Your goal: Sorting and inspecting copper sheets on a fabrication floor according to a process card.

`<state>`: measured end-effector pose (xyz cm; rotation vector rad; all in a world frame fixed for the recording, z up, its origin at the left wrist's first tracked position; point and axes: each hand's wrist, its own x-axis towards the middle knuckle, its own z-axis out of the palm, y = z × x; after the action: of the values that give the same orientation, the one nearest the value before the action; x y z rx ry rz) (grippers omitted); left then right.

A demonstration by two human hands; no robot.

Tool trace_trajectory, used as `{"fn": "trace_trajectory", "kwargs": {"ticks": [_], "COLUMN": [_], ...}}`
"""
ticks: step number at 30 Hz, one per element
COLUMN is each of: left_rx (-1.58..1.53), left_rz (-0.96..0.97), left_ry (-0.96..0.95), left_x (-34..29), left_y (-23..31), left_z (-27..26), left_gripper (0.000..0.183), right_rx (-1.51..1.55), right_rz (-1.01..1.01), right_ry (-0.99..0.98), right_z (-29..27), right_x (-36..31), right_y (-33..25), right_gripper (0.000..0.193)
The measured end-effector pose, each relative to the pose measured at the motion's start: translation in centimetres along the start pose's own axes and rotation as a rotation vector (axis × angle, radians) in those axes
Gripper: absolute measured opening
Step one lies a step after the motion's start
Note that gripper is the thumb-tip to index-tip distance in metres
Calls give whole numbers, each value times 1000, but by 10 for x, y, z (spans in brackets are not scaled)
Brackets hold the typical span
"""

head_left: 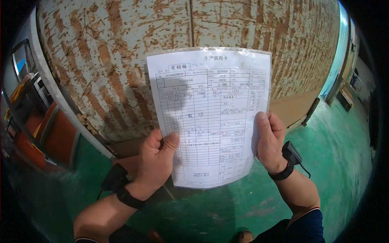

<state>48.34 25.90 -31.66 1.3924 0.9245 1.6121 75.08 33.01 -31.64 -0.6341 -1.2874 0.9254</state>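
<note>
A printed form in a clear plastic sleeve [210, 121] is held upright before me, its printed side facing me. The sheet carries a ruled table with some handwritten marks. My left hand [156, 160] grips its left edge low down, thumb on the front and fingers curled behind. On the right edge, at about mid-height, my right hand [268, 139] pinches it the same way. The fingers behind the sheet are mostly hidden. Each wrist wears a black strap with a small dark device.
Behind the form stands a large board [113, 52] with worn, flaking pale and brown patches. Green floor [324, 158] spreads below it. Orange-red panels in a metal frame [60, 137] stand at the left. My shoe tip [243, 235] shows at the bottom.
</note>
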Motion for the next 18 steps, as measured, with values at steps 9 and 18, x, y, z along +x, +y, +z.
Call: {"fn": "trace_trajectory", "kwargs": {"ticks": [9, 18], "left_rx": [-14, -39], "left_rz": [-54, -84], "left_ry": [-5, -18], "left_x": [0, 0], "left_y": [-10, -17], "left_z": [13, 17], "left_gripper": [24, 23], "right_rx": [-16, -31], "right_rz": [-14, 5], "right_ry": [13, 7], "right_z": [-21, -25], "right_x": [-8, -10], "right_y": [2, -1], "right_gripper": [28, 27]}}
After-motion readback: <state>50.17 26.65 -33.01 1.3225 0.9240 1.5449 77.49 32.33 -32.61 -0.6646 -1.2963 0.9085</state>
